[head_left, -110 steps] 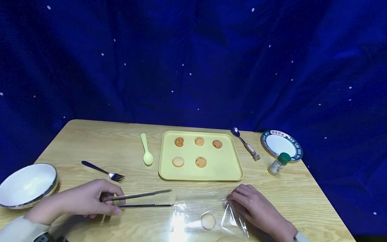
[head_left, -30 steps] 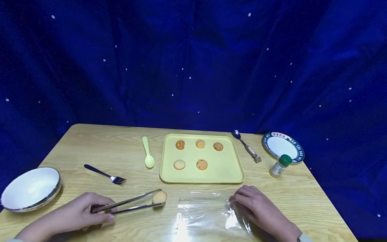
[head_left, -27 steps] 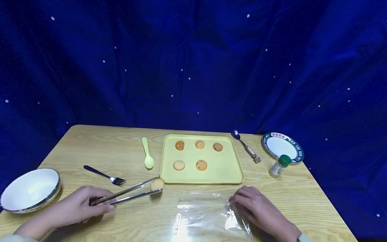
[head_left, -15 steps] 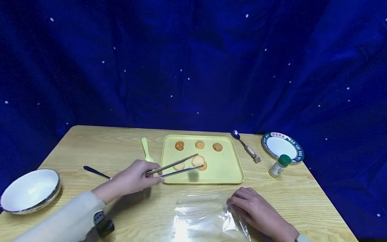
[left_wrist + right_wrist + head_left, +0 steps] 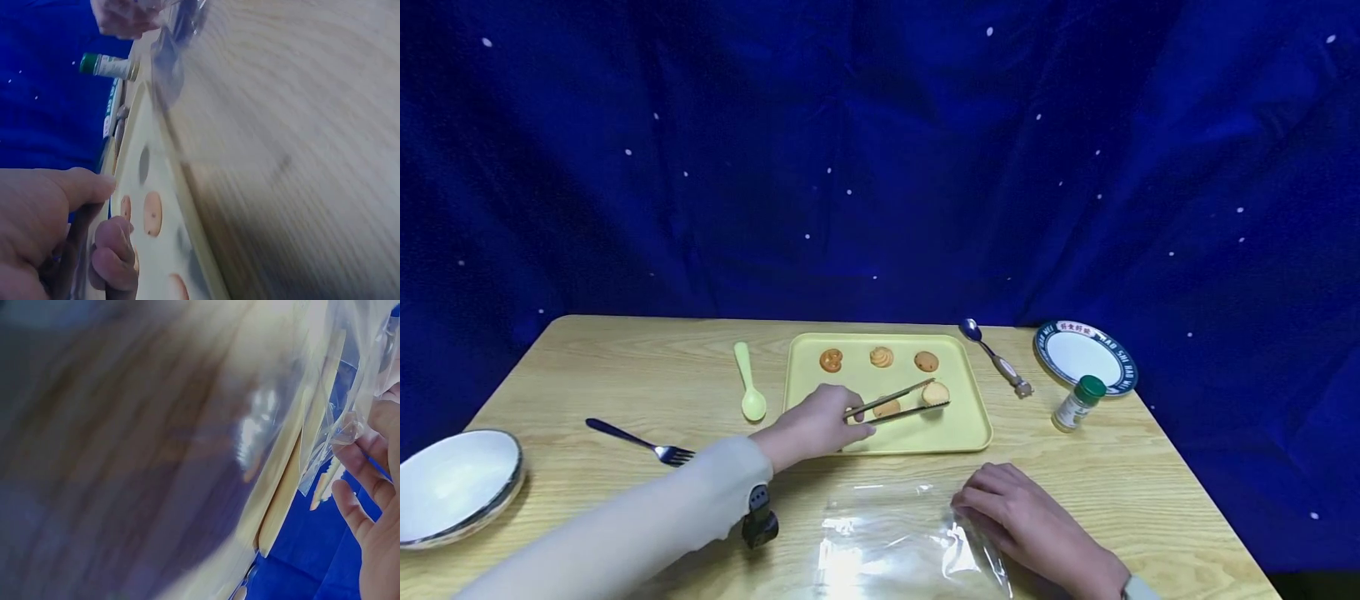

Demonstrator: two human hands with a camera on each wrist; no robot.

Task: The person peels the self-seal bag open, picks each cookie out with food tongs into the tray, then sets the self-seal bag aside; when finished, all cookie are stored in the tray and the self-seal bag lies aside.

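My left hand grips metal tongs and reaches over the yellow tray. Between the tongs' tips is a pale round cookie, over the tray's front right part. A pretzel-shaped cookie, a swirled cookie and a dotted cookie line the back of the tray. Another dotted cookie shows between the tong arms. The left hand hides the tray's front left. My right hand holds the right edge of a clear plastic bag lying on the table.
A light green spoon and a fork lie left of the tray, with a white bowl farther left. On the right are a metal spoon, a green-capped shaker and a dark-rimmed plate.
The pale cookie, first seen at the bag, has travelled in the tongs leftward, then up and right over the tray. The left arm now stretches across the table. The right hand stays at the bag.
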